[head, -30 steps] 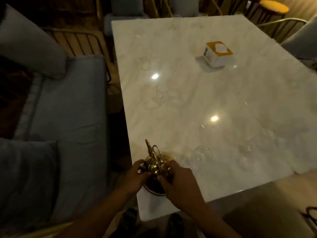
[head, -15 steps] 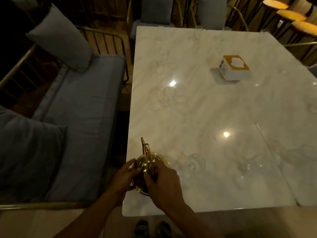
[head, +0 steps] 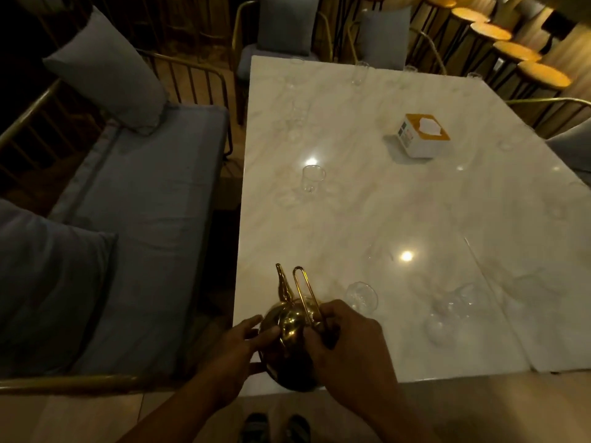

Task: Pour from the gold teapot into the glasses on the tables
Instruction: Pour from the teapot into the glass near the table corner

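The gold teapot (head: 289, 327) stands at the near left corner of the white marble table (head: 367, 203), its spout pointing away from me and its thin loop handle upright. My left hand (head: 236, 350) holds the pot's left side with curled fingers. My right hand (head: 345, 343) grips the base of the handle on the right side. A clear round glass (head: 362, 296) stands just right of the pot. A taller clear glass (head: 311, 182) is farther up the table. More clear glasses (head: 454, 311) sit at the right, hard to make out.
A white and orange tissue box (head: 419, 135) lies toward the far right. More glasses (head: 358, 71) line the far edge. A grey cushioned bench (head: 134, 225) with pillows runs along the left. Chairs and round stools (head: 508, 43) stand beyond. My feet show below the table edge.
The view pulled back and tilted up, showing more of the far table. Both hands stay on the teapot, which remains at the near corner.
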Available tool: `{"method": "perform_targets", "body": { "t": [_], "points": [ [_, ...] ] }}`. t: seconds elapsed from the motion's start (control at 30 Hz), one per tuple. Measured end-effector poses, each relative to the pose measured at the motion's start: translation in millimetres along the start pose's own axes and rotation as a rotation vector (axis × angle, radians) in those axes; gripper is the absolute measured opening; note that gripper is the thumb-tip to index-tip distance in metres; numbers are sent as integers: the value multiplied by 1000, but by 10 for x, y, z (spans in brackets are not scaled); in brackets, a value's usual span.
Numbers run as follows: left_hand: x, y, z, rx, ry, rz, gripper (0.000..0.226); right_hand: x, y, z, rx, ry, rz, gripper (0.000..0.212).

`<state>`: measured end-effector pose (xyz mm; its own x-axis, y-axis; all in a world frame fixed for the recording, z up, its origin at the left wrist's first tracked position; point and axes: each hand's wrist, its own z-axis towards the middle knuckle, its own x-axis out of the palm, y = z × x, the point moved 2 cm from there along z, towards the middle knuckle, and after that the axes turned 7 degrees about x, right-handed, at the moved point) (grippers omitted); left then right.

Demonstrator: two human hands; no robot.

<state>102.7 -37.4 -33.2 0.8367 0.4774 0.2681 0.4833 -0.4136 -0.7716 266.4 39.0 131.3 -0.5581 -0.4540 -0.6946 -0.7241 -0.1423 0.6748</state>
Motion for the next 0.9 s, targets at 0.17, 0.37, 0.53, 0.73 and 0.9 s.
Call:
{"method": "perform_targets", "body": {
  "t": [0.17,0.37,0.53,0.73,0.9],
  "points": [
    [314,21,-133,27,123,-2,80,-331,-43,-170,25,-66,-32,16],
    [860,59,-314,20,185,-6,68,-758,-281,-254,87,-165,-69,16],
    [1319,122,-343,20,163,-9,72,-1103,-559,-243,71,-179,-112,20],
    [1869,271,-304,61,63,-43,72,-1497,-927,-110,5,-80,-149,16],
    [2292,392,-301,96,1,-122,76,-1773,-1200,81,-81,-11,-170,16]
  ]
}}
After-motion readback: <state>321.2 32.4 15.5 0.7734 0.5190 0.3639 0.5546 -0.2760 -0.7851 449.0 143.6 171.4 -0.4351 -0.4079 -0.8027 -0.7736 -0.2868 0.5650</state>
